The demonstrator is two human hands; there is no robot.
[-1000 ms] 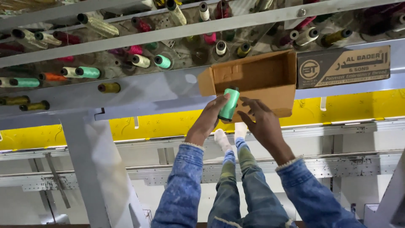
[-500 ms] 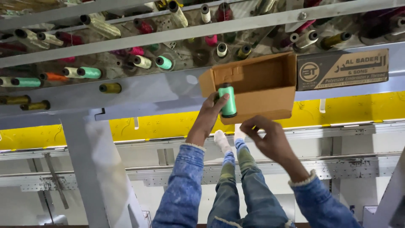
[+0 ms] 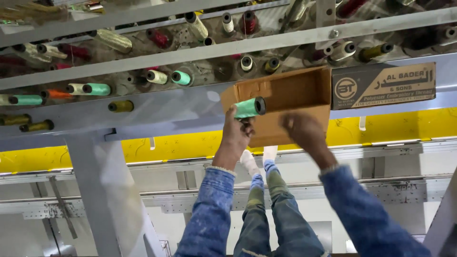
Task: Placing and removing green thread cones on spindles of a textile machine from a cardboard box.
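Observation:
My left hand (image 3: 236, 132) grips a mint-green thread spool (image 3: 249, 108) and holds it up at the left end of an open brown cardboard box (image 3: 290, 90) resting on the grey shelf. My right hand (image 3: 302, 129) is raised beside it in front of the box's front wall, fingers loosely apart, holding nothing, and blurred by motion. Both arms wear blue denim sleeves. My legs in faded jeans and white socks (image 3: 259, 159) show between the arms.
Several thread spools, green (image 3: 181, 77), gold (image 3: 120, 106), orange and dark red, lie on the grey metal rack (image 3: 143, 62) above and to the left. A printed cardboard box (image 3: 383, 85) sits right of the open one. A yellow band (image 3: 181, 147) runs behind; a grey post (image 3: 102, 200) stands at left.
My left hand has lifted the green spool higher, up to the box's left end. My right hand let go of it and moved right and up toward the box front.

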